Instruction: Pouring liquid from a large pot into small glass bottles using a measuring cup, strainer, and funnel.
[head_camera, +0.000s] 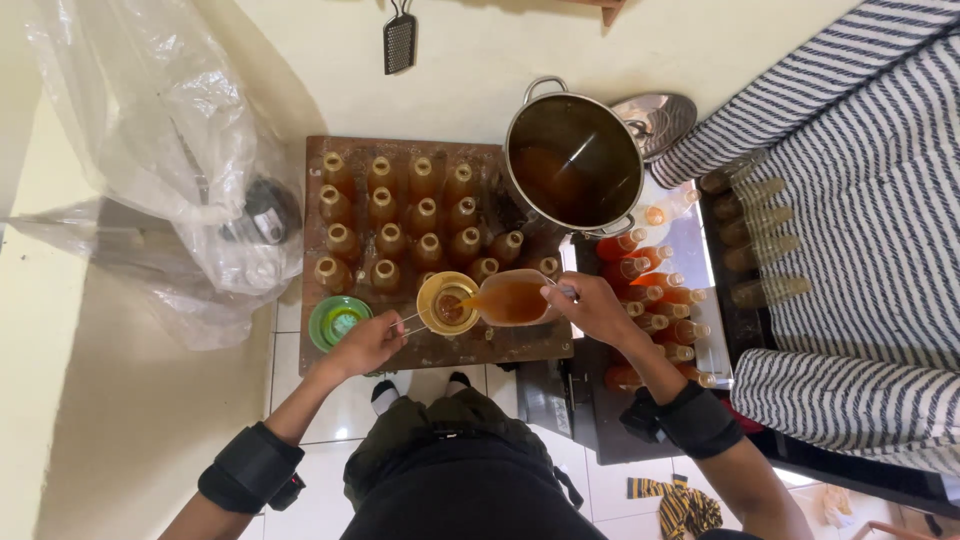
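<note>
Behind the wooden table (440, 345), at its far right corner, stands a big steel pot (575, 160), the largest vessel, holding dark amber liquid low inside with a ladle handle leaning in it. On the table itself, rows of small bottles (400, 215) stand upright and uncapped, filled with brownish-orange liquid. Right of the table, capped bottles (650, 290) of the same orange drink lie on their sides in a heap. At the table's near edge the right hand (598, 308) has its grip closed around the handle of a clear plastic jug (512, 300), tipped toward the left and pouring amber liquid into a yellow funnel (447, 302) that sits on a bottle; liquid pools in the funnel. The left hand (368, 343) is just left of the funnel, its grip pinched on a thin metal handle reaching to the funnel. At the table's near left corner sits a small green bowl (337, 320); its contents cannot be made out.
</note>
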